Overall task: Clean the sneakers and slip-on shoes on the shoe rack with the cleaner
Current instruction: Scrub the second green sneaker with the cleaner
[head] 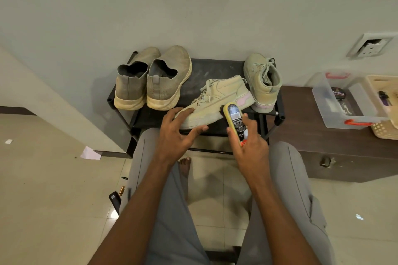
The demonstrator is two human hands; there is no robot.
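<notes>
On the shoe rack (217,66) a cream sneaker (217,101) lies sideways, toe pointing left (heel right), steadied by the spread left hand (179,133), while the right hand (249,148) grips the yellow cleaner bottle (234,120), its applicator end touching the sneaker's sole.

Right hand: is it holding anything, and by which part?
The right hand grips the yellow cleaner bottle around its lower body, near the red end; its far end meets the sneaker.

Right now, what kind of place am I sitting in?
Probably a home entryway or hall: a low black shoe rack against a plain wall holds slip-on shoes and sneakers, with a tiled floor and a wall socket nearby.
</notes>
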